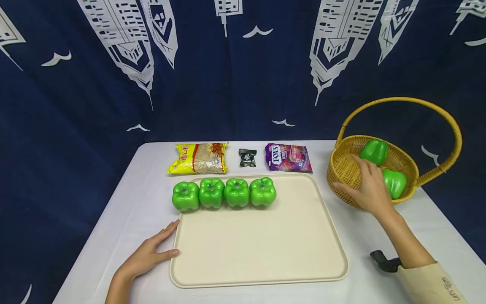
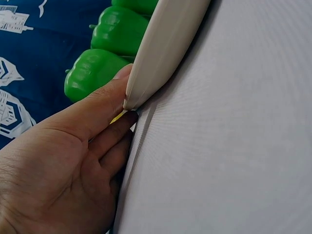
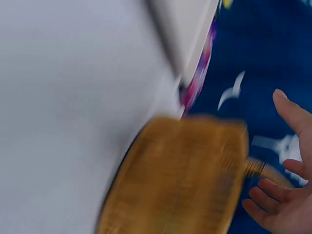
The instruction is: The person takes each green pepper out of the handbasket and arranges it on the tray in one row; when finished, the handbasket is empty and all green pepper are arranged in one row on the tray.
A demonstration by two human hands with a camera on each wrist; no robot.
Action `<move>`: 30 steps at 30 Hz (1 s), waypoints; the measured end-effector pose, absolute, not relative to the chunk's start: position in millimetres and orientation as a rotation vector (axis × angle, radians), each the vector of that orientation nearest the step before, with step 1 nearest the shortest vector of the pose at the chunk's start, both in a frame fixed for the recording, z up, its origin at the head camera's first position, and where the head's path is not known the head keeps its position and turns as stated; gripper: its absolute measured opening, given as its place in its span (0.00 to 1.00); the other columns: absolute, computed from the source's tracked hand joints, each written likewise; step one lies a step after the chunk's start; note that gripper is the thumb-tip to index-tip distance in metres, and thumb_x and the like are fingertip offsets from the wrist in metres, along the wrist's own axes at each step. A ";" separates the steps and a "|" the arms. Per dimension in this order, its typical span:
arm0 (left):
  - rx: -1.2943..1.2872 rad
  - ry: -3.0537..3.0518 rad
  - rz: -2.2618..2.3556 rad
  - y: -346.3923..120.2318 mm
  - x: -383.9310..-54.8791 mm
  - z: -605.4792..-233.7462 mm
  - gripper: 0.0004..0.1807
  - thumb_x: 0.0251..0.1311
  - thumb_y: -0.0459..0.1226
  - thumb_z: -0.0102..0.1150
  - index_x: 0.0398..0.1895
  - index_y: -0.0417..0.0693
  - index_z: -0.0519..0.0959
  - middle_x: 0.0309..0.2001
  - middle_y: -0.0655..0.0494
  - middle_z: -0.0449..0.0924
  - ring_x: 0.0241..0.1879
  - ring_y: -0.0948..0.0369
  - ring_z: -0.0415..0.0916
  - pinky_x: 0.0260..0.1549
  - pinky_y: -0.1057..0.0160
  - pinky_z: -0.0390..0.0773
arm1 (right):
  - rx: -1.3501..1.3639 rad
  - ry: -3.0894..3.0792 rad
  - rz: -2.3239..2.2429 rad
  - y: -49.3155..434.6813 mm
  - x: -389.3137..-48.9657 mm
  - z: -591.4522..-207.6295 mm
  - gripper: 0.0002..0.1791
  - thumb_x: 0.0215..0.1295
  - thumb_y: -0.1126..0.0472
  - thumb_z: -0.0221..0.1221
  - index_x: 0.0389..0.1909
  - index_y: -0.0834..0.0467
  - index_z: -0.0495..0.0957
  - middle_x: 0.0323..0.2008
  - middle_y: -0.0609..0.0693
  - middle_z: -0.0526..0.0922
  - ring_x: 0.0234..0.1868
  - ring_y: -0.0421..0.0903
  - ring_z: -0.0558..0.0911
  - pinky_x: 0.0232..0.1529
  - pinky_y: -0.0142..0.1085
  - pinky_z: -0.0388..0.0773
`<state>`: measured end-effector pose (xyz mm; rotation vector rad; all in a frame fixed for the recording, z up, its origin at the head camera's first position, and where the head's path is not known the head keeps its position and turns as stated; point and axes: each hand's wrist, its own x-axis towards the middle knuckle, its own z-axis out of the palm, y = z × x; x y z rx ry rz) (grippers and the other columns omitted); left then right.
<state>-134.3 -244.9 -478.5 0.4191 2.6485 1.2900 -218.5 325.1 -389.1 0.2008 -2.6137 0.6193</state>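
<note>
I'm reading the step in hand as fetching a pepper from the basket [image 1: 345, 169] at the right of the frame, though the pictures aren't settling whether the hand is collecting one or letting one go. The right hand [image 1: 370, 185] is hovering over the basket, thumb and fingers spread, holding nothing; I can't tell whether it is touching anything. Two green peppers are lying in there, an upper pepper [image 1: 374, 152] and a lower pepper [image 1: 395, 183] just beside the hand. Four green peppers [image 1: 236, 193] are sitting in a row along the upper left of the tray [image 1: 262, 245]. The left hand [image 1: 146, 255] is resting at the tray's left edge, fingers extended, thumb touching the rim. If I'm fetching, the next move is calling for closing the right fingers round one pepper and lifting clear of the basket's handle [image 1: 402, 100].
</note>
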 end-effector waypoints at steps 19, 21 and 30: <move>0.397 2.638 1.296 -243.8 -134.4 -479.1 0.42 0.51 0.51 0.64 0.70 0.63 0.57 0.70 0.47 0.51 0.68 0.47 0.46 0.61 0.41 0.49 | -0.263 -2.792 0.638 412.8 -225.5 -405.6 0.56 0.55 0.40 0.61 0.71 0.62 0.37 0.63 0.81 0.38 0.61 0.79 0.43 0.49 0.73 0.52; 0.393 2.636 1.296 -243.5 -134.5 -479.0 0.42 0.51 0.51 0.64 0.70 0.63 0.57 0.70 0.48 0.51 0.68 0.47 0.46 0.61 0.41 0.49 | -0.290 -2.819 0.643 413.1 -225.3 -404.4 0.56 0.56 0.40 0.60 0.71 0.62 0.36 0.63 0.81 0.37 0.60 0.81 0.43 0.49 0.73 0.53; 0.395 2.657 1.265 -243.6 -134.3 -476.9 0.42 0.51 0.52 0.63 0.70 0.63 0.57 0.69 0.48 0.52 0.68 0.48 0.47 0.61 0.42 0.50 | -0.232 -2.889 0.622 413.9 -229.9 -404.8 0.56 0.55 0.39 0.60 0.70 0.66 0.41 0.60 0.83 0.44 0.55 0.82 0.53 0.46 0.73 0.57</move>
